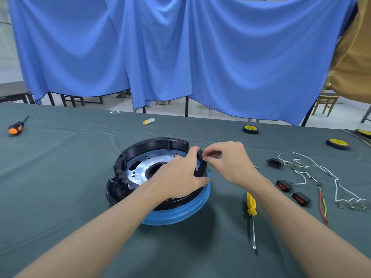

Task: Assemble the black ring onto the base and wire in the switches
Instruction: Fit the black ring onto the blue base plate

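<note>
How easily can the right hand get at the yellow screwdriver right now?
Probably easily, once it lets go: the right hand is pinching the edge of the black ring, and the yellow screwdriver lies uncovered on the cloth just beside that forearm, nothing between them.

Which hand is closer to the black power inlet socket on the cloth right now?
Right. The right hand pinches at the black plastic ring, to the left of the black power inlet socket; the left hand grips the ring farther left.
</note>
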